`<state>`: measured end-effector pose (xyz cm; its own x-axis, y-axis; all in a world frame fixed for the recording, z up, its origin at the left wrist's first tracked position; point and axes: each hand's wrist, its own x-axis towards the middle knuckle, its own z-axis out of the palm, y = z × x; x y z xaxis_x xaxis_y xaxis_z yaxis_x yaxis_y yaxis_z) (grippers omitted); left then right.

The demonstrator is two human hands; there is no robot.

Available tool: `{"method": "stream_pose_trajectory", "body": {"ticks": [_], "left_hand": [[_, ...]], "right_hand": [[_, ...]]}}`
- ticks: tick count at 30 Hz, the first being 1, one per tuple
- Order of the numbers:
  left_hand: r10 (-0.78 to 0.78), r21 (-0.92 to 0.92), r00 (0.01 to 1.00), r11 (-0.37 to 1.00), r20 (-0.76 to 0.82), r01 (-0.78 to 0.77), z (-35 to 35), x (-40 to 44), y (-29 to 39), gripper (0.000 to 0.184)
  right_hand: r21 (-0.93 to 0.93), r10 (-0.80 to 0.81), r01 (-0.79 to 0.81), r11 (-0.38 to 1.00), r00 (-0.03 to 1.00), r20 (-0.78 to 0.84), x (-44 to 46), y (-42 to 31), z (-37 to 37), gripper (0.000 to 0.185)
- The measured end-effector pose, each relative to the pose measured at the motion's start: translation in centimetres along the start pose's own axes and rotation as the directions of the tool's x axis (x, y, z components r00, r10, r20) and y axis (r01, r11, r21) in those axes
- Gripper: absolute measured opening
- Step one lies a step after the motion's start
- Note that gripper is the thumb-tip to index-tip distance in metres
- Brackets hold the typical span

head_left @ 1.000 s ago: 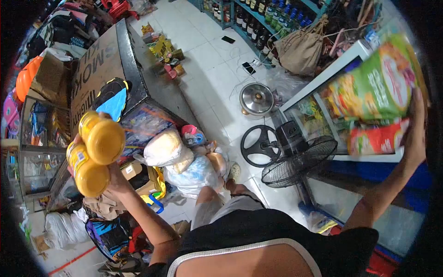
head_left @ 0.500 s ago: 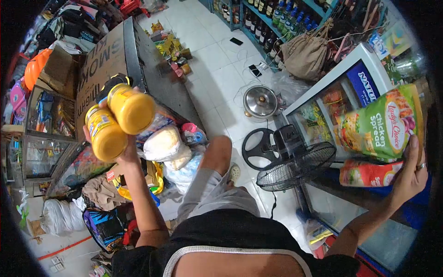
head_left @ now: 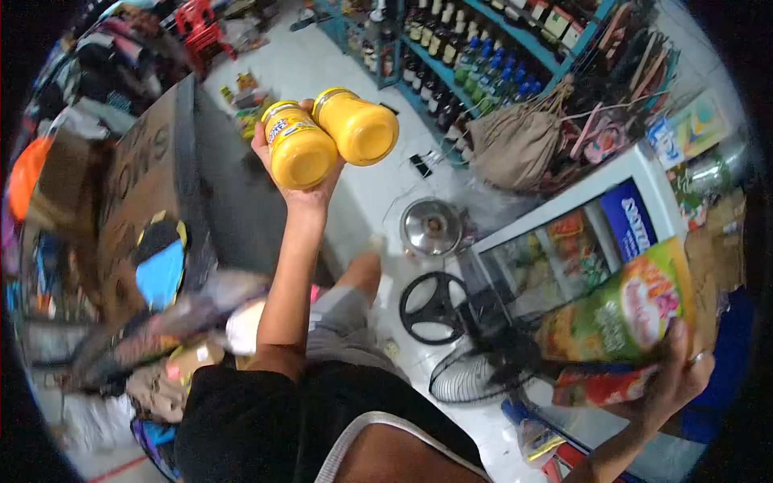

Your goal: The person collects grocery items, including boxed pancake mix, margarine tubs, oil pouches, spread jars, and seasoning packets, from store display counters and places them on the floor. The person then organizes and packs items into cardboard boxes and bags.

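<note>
Currently, the left hand (head_left: 316, 193) is gripping two yellow jars (head_left: 303, 158); the right hand (head_left: 684, 377) is holding a green pouch (head_left: 594, 324) and red pouch (head_left: 597, 388) near the freezer (head_left: 642, 171). Both loads are being held up, neither set down.

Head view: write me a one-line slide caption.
Left hand holding two yellow jars, right hand holding a green pouch and a red pouch, near a black fan.

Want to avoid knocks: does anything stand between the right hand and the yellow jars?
The green pouch and red pouch in the right hand jut toward the yellow jars. The fan and white-framed cabinet seem to lie lower, though one view makes depth hard to judge. Nothing else visible blocks the gap.
</note>
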<state>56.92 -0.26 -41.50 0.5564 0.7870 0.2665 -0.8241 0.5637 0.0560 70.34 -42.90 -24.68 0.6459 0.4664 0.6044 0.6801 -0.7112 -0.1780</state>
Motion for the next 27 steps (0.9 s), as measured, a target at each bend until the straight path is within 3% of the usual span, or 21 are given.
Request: {"method": "stream_pose_trajectory", "body": {"ticks": [1,2,3,5,6,7,8,9,10,12,13,15,16,18,19,21,23,25,27], "left_hand": [[-0.17,-0.211,0.984,0.961,0.052,0.177,-1.5,3.4,0.0,0.057],[-0.186,-0.26,0.982,0.948,0.019,0.185,-3.1,7.1,-0.2,0.055],[-0.157,-0.19,0.987,0.968,0.039,0.162,-4.9,10.9,-0.6,0.056],[-0.099,-0.268,0.989,0.955,0.108,0.125,-8.0,16.8,-0.6,0.058],[-0.067,-0.24,0.994,0.967,0.082,0.085,-9.4,20.6,-0.1,0.058],[-0.042,-0.188,0.999,0.981,0.006,0.043,-11.6,22.4,1.1,0.059],[-0.085,-0.25,0.996,0.964,0.018,0.087,-13.7,24.7,2.8,0.059],[-0.066,-0.196,0.998,0.978,0.012,0.067,-15.5,26.4,3.9,0.059],[-0.046,-0.141,0.999,0.989,0.006,0.047,-16.5,28.1,4.9,0.059],[-0.136,-0.239,0.989,0.96,0.05,0.144,-15.7,29.4,7.6,0.059],[-0.115,-0.171,0.993,0.979,0.004,0.114,-15.4,29.8,8.9,0.059],[-0.077,-0.107,0.993,0.992,-0.09,0.067,-16.6,31.1,11.2,0.06],[-0.067,-0.114,0.988,0.992,-0.141,0.051,-17.4,31.6,12.3,0.06],[-0.031,-0.071,0.979,0.997,-0.2,0.017,-18.0,32.8,13.7,0.06],[-0.013,-0.048,0.973,0.999,-0.229,0.002,-18.1,33.5,14.4,0.06],[0.006,-0.004,0.983,1.0,-0.186,-0.007,-18.6,36.7,16.3,0.062],[0.045,0.041,0.988,0.998,-0.148,-0.04,-20.0,40.4,18.1,0.064],[0.071,-0.052,0.997,0.996,-0.027,-0.072,-21.9,44.3,19.2,0.063],[0.343,0.234,0.91,0.928,-0.234,-0.29,-27.2,46.8,22.0,0.062]], "right_hand": [[0.053,0.098,-0.101,0.993,0.994,0.057,0.5,-1.5,0.9,0.022],[0.03,0.101,-0.101,0.994,0.995,-0.003,1.1,-2.3,2.7,0.022],[0.008,0.104,-0.104,0.995,0.993,-0.063,1.7,-3.1,4.6,0.024],[-0.132,0.065,-0.057,0.99,0.996,0.064,3.9,-4.4,8.0,0.03],[-0.058,0.18,-0.173,0.983,0.971,0.155,5.4,-5.2,10.4,0.032],[-0.078,0.091,-0.086,0.993,0.993,0.073,7.6,-7.3,13.8,0.032],[-0.039,0.187,-0.183,0.982,0.974,0.127,9.4,-10.0,16.4,0.031],[0.01,0.259,-0.264,0.965,0.955,0.144,11.7,-12.0,19.7,0.03],[0.063,0.169,-0.184,0.981,0.966,0.193,13.8,-13.1,22.8,0.029],[0.108,-0.048,0.015,0.994,0.949,0.31,17.2,-13.7,28.2,0.027],[0.221,-0.362,0.324,0.92,0.919,0.157,19.9,-16.0,31.5,0.025],[0.303,-0.408,0.318,0.899,0.859,0.309,24.1,-18.9,36.1,0.025],[0.411,-0.375,0.221,0.884,0.86,0.346,26.1,-20.0,39.1,0.026],[0.322,-0.605,0.527,0.786,0.765,0.223,30.4,-21.0,45.1,0.026],[0.41,-0.603,0.483,0.773,0.76,0.243,32.4,-22.7,47.7,0.022],[0.564,-0.598,0.376,0.735,0.752,0.278,36.4,-26.3,53.0,0.013],[0.59,-0.671,0.454,0.668,0.71,0.214,39.7,-29.7,58.7,0.015],[0.576,-0.745,0.566,0.589,0.657,0.116,43.5,-32.4,65.1,0.018],[0.512,-0.826,0.695,0.504,0.562,0.051,46.4,-35.3,70.9,0.021]]}}
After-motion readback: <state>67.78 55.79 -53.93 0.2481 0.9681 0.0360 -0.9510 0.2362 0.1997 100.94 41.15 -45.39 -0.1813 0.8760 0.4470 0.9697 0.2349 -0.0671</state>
